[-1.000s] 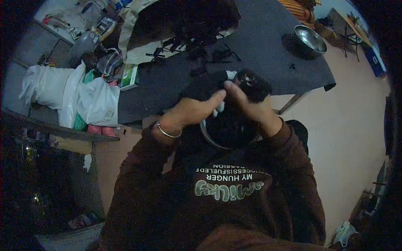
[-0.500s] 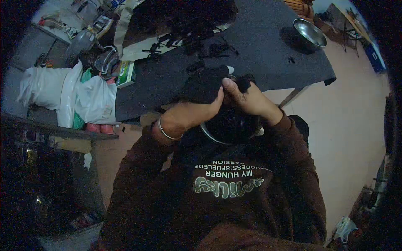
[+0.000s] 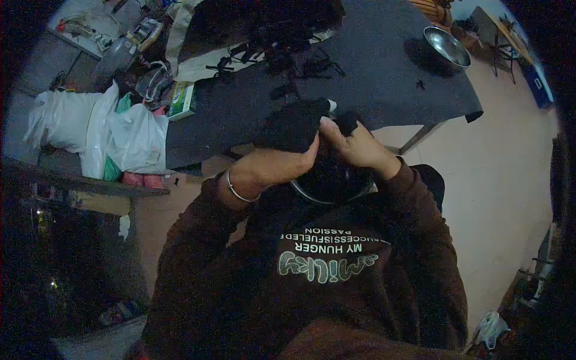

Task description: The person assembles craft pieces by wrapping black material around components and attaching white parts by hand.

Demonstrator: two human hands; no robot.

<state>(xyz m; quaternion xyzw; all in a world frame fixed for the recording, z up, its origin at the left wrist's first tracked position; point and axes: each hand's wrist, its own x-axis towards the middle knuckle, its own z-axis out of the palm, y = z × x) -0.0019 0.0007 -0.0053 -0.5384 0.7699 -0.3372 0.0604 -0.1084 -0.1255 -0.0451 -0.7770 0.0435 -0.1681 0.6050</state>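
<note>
My left hand [image 3: 282, 162], with a bangle at its wrist, is bent inward, thumb towards my right hand. Black material like a glove or cloth [image 3: 294, 123] covers its fingers, and a pale tip [image 3: 332, 105] shows at the end. My right hand [image 3: 363, 147] meets it, thumb bent in and fingers curled under black material. The two thumbs are close together, and whatever they pinch is too dark to make out. Below both hands a round bowl [image 3: 330, 203] with a shiny rim rests on my lap, its inside dark.
On the dark-covered table [image 3: 378, 72] lie several thin black pieces [image 3: 318, 66] beside a dark heap on pale sacking. A metal bowl [image 3: 447, 48] stands near the right edge. White plastic bags [image 3: 138, 138] and a green-white box [image 3: 182, 101] sit at the left.
The view has shifted slightly. Both hands stay together over the bowl, with only a small movement of the thumbs and fingers.
</note>
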